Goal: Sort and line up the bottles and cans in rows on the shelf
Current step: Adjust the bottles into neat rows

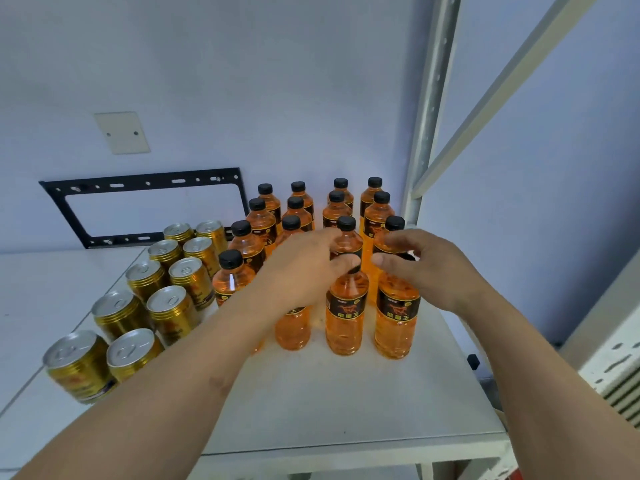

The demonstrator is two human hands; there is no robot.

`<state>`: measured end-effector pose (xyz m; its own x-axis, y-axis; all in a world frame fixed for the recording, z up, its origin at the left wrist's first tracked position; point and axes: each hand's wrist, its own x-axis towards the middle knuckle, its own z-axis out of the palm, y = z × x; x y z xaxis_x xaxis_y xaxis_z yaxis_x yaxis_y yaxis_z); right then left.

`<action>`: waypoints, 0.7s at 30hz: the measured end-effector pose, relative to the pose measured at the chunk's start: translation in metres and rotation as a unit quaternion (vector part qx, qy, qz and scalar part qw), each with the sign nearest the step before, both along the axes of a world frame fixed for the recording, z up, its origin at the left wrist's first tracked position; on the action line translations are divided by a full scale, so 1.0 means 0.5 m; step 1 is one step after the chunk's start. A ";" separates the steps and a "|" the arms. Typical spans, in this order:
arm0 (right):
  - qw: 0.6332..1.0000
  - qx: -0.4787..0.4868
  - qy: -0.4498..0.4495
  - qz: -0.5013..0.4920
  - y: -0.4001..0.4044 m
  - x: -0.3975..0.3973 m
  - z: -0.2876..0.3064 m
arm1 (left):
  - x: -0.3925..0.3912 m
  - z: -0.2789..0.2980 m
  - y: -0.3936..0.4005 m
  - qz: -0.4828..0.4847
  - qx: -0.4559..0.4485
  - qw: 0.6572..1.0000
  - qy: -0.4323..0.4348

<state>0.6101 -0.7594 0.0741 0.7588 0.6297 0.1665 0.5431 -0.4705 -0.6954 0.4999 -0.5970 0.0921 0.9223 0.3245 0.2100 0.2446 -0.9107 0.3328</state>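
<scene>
Both your bare forearms reach forward, converging toward the far middle. Your left hand (304,268) is palm-down, fingers and thumb curled in a pinch. Your right hand (420,268) mirrors it just beside, fingers arched, thumb pointing left.

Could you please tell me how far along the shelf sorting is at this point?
Mostly done: gold cans stand in two rows, orange bottles in four. Left hand and right hand each grip a front bottle's top. Left: squaring those front bottles.
</scene>
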 end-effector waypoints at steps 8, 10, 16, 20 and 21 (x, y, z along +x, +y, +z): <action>0.954 -0.160 -0.183 0.176 0.191 -0.073 0.070 | -0.112 -0.001 0.128 0.157 0.080 0.984 0.016; 0.940 -0.208 -0.200 0.182 0.224 -0.086 0.059 | -0.123 -0.018 0.142 0.174 0.060 0.983 0.020; 0.953 -0.211 -0.182 0.122 0.246 -0.111 0.038 | -0.139 -0.026 0.172 0.167 0.044 0.985 -0.014; 0.961 -0.201 -0.172 0.086 0.239 -0.138 0.043 | -0.141 -0.038 0.189 0.148 -0.018 0.988 -0.041; 0.965 -0.180 -0.176 0.075 0.235 -0.149 0.041 | -0.143 -0.046 0.191 0.149 -0.055 0.985 -0.062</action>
<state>0.5359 -0.6418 0.0945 0.5909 0.7933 0.1467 0.7965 -0.5448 -0.2625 0.4283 -0.5017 0.0689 0.7518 0.6045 0.2632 0.4476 -0.7611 0.4694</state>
